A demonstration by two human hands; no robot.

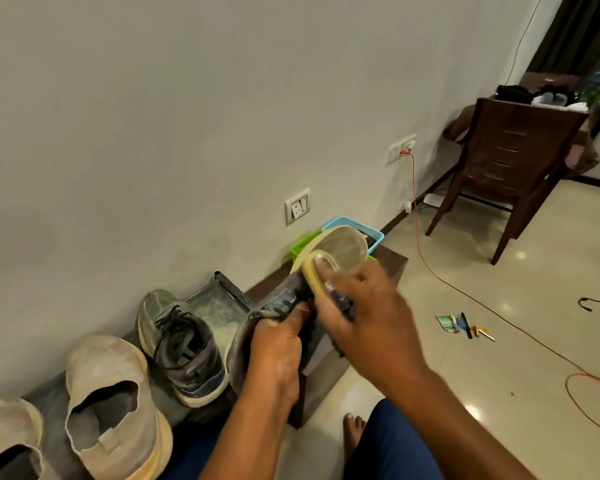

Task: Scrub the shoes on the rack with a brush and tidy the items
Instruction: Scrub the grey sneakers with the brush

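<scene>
my left hand (276, 344) grips the dark shoe (340, 249) by the heel end, sole turned up and toe pointing away, held in the air over the far end of the rack (392, 268). my right hand (357, 306) is curled round the brush (314, 273), its yellowish edge against the sole near mid-foot.

risks:
- grip is at one end only. a hard brush stroke toward the toe could lever the shoe out of my left hand, dropping it onto the green basket (300, 245) and blue basket (336, 222) just behind.
- dust brushed off may land on the laced shoe (184, 344) and the dusty dark thing behind it (219, 306), just below-left, so more to clean.
- red cable (499, 306) runs across the floor near my foot (354, 431); snag hazard when i get up.

hard to make out:
- right hand is motion-blurred; brush bristles and handle mostly covered, so contact with the sole is probably there but not certain.
- upper of the held shoe is hidden by my hands.
- the nearer beige slip-on (115, 407) shows whole; the other beige shoe (7, 441) is cut off at the frame edge.
- basket contents blocked by the sole.
- small items on the floor (465, 325) too small to identify.
</scene>
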